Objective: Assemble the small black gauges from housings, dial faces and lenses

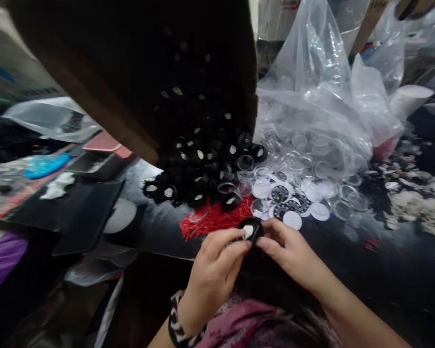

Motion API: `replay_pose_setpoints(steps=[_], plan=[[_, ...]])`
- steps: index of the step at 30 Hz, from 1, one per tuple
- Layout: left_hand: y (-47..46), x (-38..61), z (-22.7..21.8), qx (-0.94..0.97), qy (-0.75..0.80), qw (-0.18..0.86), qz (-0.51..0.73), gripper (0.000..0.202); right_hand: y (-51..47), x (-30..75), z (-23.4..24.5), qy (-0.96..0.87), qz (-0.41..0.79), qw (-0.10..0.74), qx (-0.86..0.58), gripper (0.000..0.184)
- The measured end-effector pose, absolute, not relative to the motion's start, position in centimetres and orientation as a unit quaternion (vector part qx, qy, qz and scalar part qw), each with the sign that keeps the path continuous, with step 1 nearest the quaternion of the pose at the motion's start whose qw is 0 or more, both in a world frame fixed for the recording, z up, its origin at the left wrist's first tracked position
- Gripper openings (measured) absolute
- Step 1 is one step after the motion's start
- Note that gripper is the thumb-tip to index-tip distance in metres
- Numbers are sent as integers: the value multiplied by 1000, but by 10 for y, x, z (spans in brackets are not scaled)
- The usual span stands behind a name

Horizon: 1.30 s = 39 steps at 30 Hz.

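Both my hands meet over the near edge of a dark table. My left hand (217, 263) and my right hand (288, 249) pinch a small round black case (251, 228) with a pale inside between their fingertips. Just beyond it lie a heap of thin red sticks (210, 218), a pile of similar black round cases (203, 169), and white and black printed discs (290, 205). A patterned band circles my left wrist.
A large brown cardboard box (105, 101) tips over the black pile. Clear plastic bags (311, 96) full of clear round lids (300, 154) stand at the back right. Pale scraps (416, 203) litter the right. Black trays (76, 212) lie left.
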<state>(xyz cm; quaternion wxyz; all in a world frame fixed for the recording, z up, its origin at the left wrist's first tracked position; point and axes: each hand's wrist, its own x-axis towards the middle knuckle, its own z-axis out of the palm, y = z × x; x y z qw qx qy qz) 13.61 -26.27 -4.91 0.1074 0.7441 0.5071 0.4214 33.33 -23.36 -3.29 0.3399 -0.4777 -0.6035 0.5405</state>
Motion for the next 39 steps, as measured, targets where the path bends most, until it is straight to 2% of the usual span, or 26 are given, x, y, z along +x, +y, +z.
replay_pose_setpoints(steps=[2,6,7,9,13,15,19,21,28,30,33,36,39], plan=[[-283,151,-57,707,506,194,454,41,-239,331,-31,-594,546,337,-485,25],[-299,176,-72,374,588,554,455,41,-249,340,-31,-621,536,286,-495,21],[-298,181,-73,278,583,614,453,40,-249,346,-30,-630,534,268,-495,22],[-294,187,-69,135,554,671,475,42,-244,362,-29,-661,478,245,-524,25],[-288,192,-55,69,473,722,501,38,-223,393,-34,-735,189,171,-628,40],[-288,192,-52,57,445,740,502,37,-216,399,-39,-744,142,155,-635,37],[-288,192,-53,22,406,754,516,36,-218,396,-45,-703,201,237,-640,13],[-286,193,-52,10,402,750,525,35,-222,393,-45,-693,221,269,-631,7],[-273,202,-40,7,406,733,546,36,-225,387,-37,-714,193,325,-589,26],[-271,207,-38,6,386,737,555,38,-231,379,-35,-739,179,317,-566,27],[-270,211,-38,4,367,735,570,38,-243,363,-32,-765,270,278,-514,29],[-270,212,-37,-4,362,735,574,36,-245,355,-31,-731,365,294,-496,39],[-273,210,-37,-12,366,733,573,33,-239,356,-31,-694,395,298,-523,34]])
